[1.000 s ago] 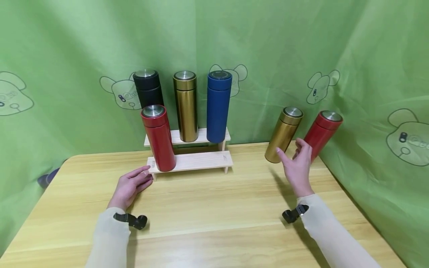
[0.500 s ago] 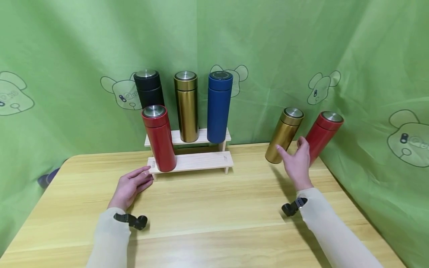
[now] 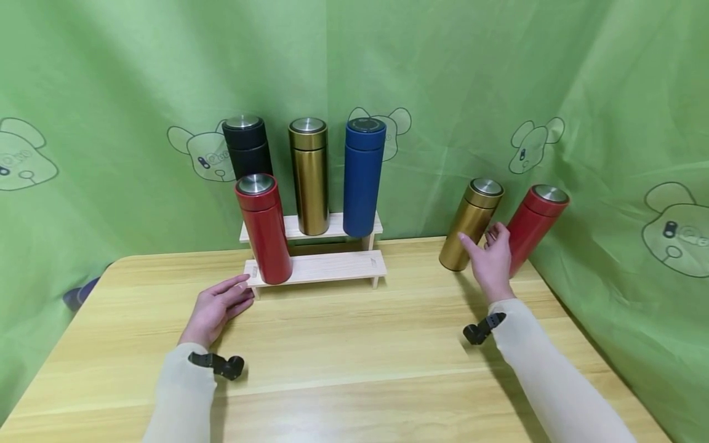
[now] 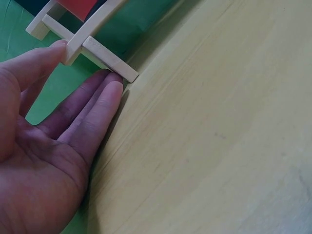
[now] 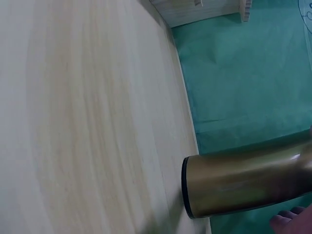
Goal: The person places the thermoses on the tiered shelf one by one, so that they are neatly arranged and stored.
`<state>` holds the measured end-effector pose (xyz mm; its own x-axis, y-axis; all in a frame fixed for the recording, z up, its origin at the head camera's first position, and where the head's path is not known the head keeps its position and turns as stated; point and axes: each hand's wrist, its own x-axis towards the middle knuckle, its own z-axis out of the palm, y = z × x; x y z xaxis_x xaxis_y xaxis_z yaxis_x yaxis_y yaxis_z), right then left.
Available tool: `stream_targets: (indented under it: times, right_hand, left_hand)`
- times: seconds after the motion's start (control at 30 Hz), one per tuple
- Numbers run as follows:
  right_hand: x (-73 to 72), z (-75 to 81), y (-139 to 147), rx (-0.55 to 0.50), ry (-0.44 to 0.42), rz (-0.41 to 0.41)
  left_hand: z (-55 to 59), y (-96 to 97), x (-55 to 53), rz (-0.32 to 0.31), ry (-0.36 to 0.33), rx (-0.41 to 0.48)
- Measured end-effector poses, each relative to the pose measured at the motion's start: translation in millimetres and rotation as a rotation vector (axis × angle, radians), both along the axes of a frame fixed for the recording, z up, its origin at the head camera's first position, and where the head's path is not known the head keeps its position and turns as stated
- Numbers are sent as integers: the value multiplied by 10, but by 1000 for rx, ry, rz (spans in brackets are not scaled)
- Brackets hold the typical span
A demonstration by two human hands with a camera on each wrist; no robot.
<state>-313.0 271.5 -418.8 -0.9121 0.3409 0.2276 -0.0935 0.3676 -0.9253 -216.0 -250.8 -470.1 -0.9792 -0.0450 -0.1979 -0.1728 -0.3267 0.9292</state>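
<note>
In the head view, my right hand (image 3: 490,261) is at a gold thermos bottle (image 3: 471,224) standing on the table at the right. Its thumb lies across the bottle's front and its fingers reach behind, into the gap beside a red thermos (image 3: 536,224). In the right wrist view, fingertips (image 5: 290,219) show a little apart from the gold bottle's side. My left hand (image 3: 216,307) touches the left end of a two-step wooden stand (image 3: 338,266); in the left wrist view its straight fingers (image 4: 95,119) reach to the stand's leg and shelf end.
On the stand's lower step, at its left, stands another red thermos (image 3: 264,237). The upper step bears a black thermos (image 3: 247,147), a second gold one (image 3: 310,184) and a blue one (image 3: 362,178). Green cloth (image 3: 443,74) hangs behind and beside the wooden table (image 3: 343,357).
My right hand has moved slightly forward and left, away from the red thermos and closer around the gold one. The left hand has stayed at the stand, and the bottles keep their places.
</note>
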Motion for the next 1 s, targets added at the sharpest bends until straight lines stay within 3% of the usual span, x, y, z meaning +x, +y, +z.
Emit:
stream_targets:
  times: [0.37, 1.0]
  right_hand:
    - [-120, 1, -33, 55, 37, -68]
    - [-149, 15, -16, 70, -10, -27]
  left_hand:
    - [9, -10, 7, 0, 1, -1]
    - [-5, 4, -14, -10, -13, -7]
